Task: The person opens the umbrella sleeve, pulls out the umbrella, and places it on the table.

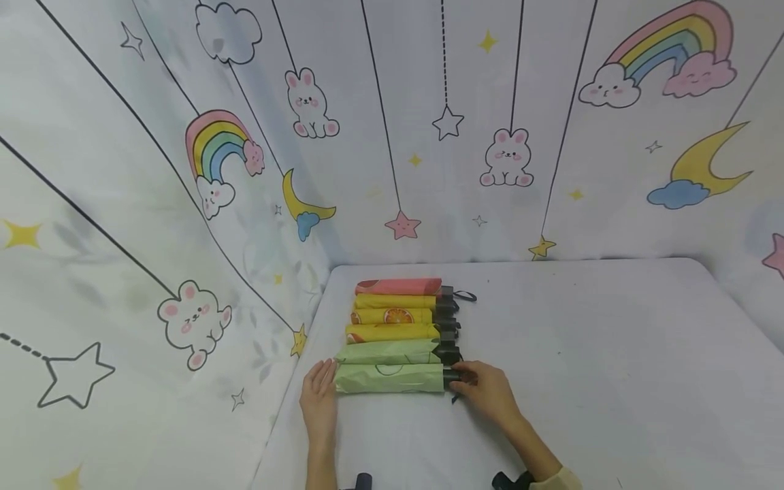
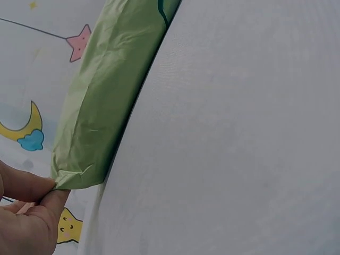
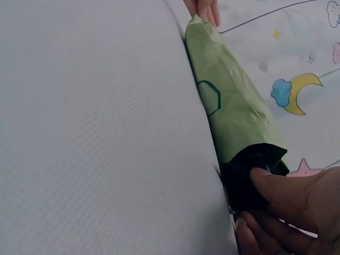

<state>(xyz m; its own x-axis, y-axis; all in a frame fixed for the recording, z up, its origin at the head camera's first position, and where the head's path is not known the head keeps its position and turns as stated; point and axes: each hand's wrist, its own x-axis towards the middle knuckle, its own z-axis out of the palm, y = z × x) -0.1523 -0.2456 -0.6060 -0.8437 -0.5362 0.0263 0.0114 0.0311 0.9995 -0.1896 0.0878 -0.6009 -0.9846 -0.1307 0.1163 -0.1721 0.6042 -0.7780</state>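
Several folded umbrellas lie side by side on the white table, black handles to the right. Nearest to me is a light green umbrella (image 1: 388, 379) in a fabric sleeve. My left hand (image 1: 320, 395) is at its left end; in the left wrist view, thumb and finger pinch the tip of the green sleeve (image 2: 101, 101). With my right hand (image 1: 486, 391) I grip its black handle (image 3: 244, 183) between thumb and fingers. A second green umbrella (image 1: 392, 352) lies just behind it.
Farther back are a yellow umbrella (image 1: 392, 332), one with an orange-slice print (image 1: 380, 316), another yellow umbrella (image 1: 392, 301) and a red one (image 1: 398, 286) with a black wrist loop (image 1: 467, 296). Printed fabric walls (image 1: 380, 136) stand at the table's back and left.
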